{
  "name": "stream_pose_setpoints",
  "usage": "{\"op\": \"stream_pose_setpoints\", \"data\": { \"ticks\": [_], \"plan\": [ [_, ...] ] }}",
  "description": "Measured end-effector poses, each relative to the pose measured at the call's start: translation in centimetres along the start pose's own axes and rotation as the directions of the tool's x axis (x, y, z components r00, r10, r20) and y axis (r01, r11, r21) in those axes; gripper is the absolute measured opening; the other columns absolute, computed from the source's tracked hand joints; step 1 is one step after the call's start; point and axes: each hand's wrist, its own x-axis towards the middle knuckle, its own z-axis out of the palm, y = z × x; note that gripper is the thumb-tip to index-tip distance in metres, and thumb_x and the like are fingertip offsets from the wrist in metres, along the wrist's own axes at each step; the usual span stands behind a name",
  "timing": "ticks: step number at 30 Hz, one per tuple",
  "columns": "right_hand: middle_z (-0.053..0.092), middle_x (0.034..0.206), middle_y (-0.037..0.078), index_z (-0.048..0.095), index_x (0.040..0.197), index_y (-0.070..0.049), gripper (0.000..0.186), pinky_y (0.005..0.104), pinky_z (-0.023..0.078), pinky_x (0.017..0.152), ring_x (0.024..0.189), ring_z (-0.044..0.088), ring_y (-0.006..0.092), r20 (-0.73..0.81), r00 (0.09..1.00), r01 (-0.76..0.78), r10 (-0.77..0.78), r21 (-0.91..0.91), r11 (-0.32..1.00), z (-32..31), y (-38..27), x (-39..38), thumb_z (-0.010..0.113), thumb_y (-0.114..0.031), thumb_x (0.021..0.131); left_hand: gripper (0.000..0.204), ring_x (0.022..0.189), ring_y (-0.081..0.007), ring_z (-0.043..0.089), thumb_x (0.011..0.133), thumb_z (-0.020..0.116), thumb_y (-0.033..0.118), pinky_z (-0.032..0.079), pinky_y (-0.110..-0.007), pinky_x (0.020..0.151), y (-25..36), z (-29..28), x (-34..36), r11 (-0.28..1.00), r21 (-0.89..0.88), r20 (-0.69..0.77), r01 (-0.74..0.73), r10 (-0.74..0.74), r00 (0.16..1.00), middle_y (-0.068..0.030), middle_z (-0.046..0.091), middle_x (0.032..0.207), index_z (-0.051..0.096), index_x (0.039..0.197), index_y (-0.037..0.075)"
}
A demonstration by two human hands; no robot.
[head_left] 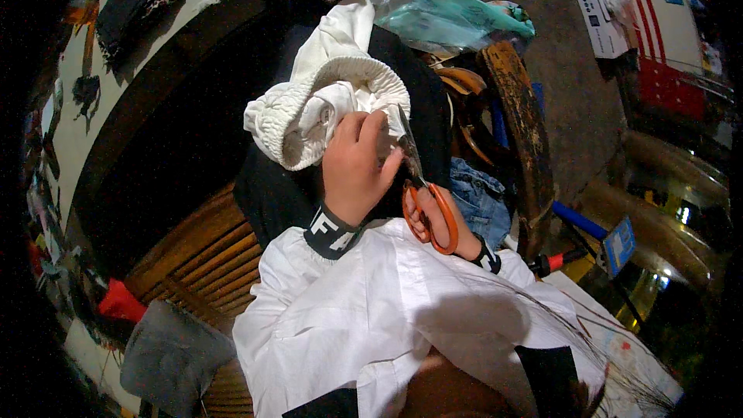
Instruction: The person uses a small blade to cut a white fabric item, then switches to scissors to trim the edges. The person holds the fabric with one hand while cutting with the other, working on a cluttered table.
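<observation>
A white cloth garment with a gathered elastic edge lies bunched over my dark-clothed lap. My left hand presses into its gathered opening, with bent fingers on the inner cloth and the thumb toward the right. In my right hand is a pair of scissors with orange handles. Their blades point up and away, beside my left thumb, and the tips reach the right rim of the garment. Whether cloth lies between the blades I cannot make out.
A slatted wooden seat shows at left, with a grey cloth on it. Past my lap is a clear bag of green material. Blue denim lies right, by a worn wooden piece. A curved pale tabletop borders the left.
</observation>
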Motion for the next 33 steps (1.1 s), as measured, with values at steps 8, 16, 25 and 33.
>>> {"op": "stream_pose_setpoints", "data": {
  "ticks": [8, 16, 25, 33],
  "plan": [
    [0.047, 0.06, 0.001, 0.049, 0.086, -0.006, 0.029, 0.0213, 0.033, 0.039, 0.045, 0.042, 0.0082, 0.091, 0.996, -0.003, -0.006, 0.102, 0.995, -1.1, 1.7, 0.3, 0.051, -0.033, 0.095, 0.023, 0.077, -0.0318, 0.057, 0.074, 0.064, 0.0, 0.046, -0.038, 0.065, -0.9, 0.5, -0.2, 1.0, -0.006, -0.072, -0.005, 0.004, 0.997, -0.0122, 0.055, 0.082, 0.061, 0.097, 0.005],
    [0.047, 0.066, 0.002, 0.049, 0.095, -0.006, 0.046, 0.0251, 0.039, 0.054, 0.057, 0.043, 0.011, 0.131, 0.989, -0.092, 0.062, 0.233, 0.968, -1.2, 3.1, 0.7, 0.039, -0.051, 0.097, 0.023, 0.064, -0.0292, 0.056, 0.071, 0.063, 0.001, 0.045, -0.037, 0.055, -1.0, 0.9, -1.0, 0.98, -0.009, 0.03, -0.2, 0.2, 0.979, -0.0107, 0.051, 0.075, 0.061, 0.094, 0.005],
    [0.045, 0.069, 0.001, 0.049, 0.099, -0.006, 0.05, 0.0245, 0.032, 0.052, 0.058, 0.038, 0.011, 0.209, 0.978, -0.052, 0.009, 0.205, 0.977, -1.7, 2.3, -0.1, 0.031, -0.052, 0.099, 0.025, 0.065, -0.0304, 0.058, 0.071, 0.066, 0.0, 0.045, -0.038, 0.055, -0.7, 1.0, -1.8, 0.991, -0.035, 0.039, -0.132, 0.134, 0.99, -0.0113, 0.054, 0.078, 0.06, 0.094, 0.006],
    [0.043, 0.071, -0.002, 0.049, 0.1, -0.007, 0.037, 0.0202, 0.031, 0.053, 0.062, 0.04, 0.0073, 0.159, 0.987, -0.028, -0.004, 0.196, 0.98, -1.7, 2.2, -1.2, 0.043, -0.044, 0.098, 0.035, 0.07, -0.0326, 0.062, 0.071, 0.069, 0.004, 0.049, -0.04, 0.06, -0.7, 1.9, -0.4, 0.997, 0.077, 0.042, -0.005, 0.001, 0.999, -0.0128, 0.063, 0.083, 0.055, 0.103, 0.009]
  ]
}}
